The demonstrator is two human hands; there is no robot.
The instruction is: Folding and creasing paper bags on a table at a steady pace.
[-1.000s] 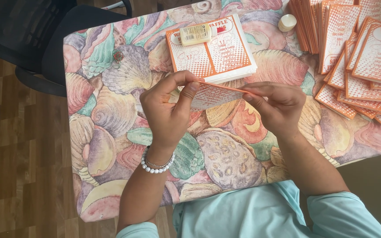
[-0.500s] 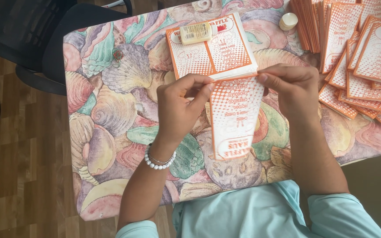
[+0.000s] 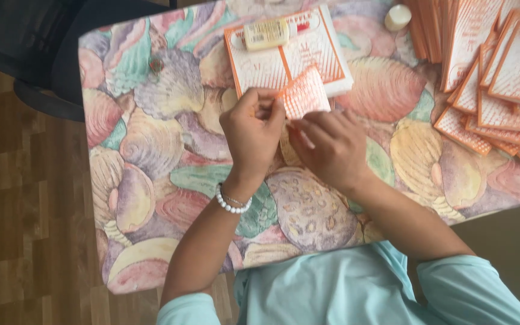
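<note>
Together, left hand (image 3: 253,129) and right hand (image 3: 331,147) pinch a folded orange-checked paper bag (image 3: 304,96), each grip closed on its lower edge, just in front of the flat bag stack (image 3: 308,57). It looks light, thin and floppy, easily creased; edges and corners seem best to hold. On that stack lies a pale yellow bottle (image 3: 266,34); right of it, more orange-bordered bags (image 3: 501,78) fan across the counter (image 3: 151,150).
</note>
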